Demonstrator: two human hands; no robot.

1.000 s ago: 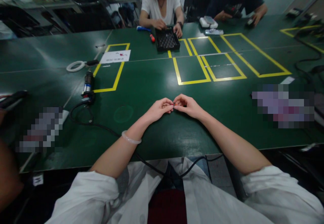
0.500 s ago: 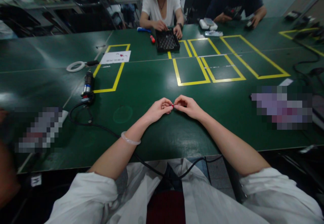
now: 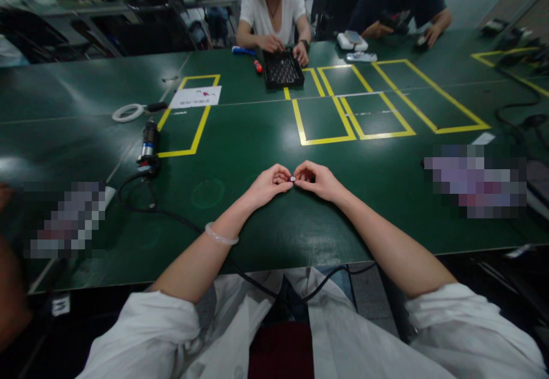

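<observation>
Just above the green table (image 3: 257,236), my left hand (image 3: 272,184) and my right hand (image 3: 318,180) meet fingertip to fingertip. Between them is a tiny part (image 3: 293,179) with a pale, shiny face and a bit of red. Both hands are closed in a pinch on it, thumb against forefinger. It is too small to name, and the fingers cover most of it. On my left wrist is a pale bangle (image 3: 221,235).
A black power tool (image 3: 148,142) with a cable lies to the left, by a white coil (image 3: 127,112) and a printed sheet (image 3: 196,97). Yellow tape rectangles (image 3: 329,139) mark the table. Across it, a person in white handles a black tray (image 3: 283,83). Blurred-out items lie on either side.
Between my fingertips the tiny part has turned, so a pale, shiny face now shows where mostly red did before. My hands have stayed almost in place.
</observation>
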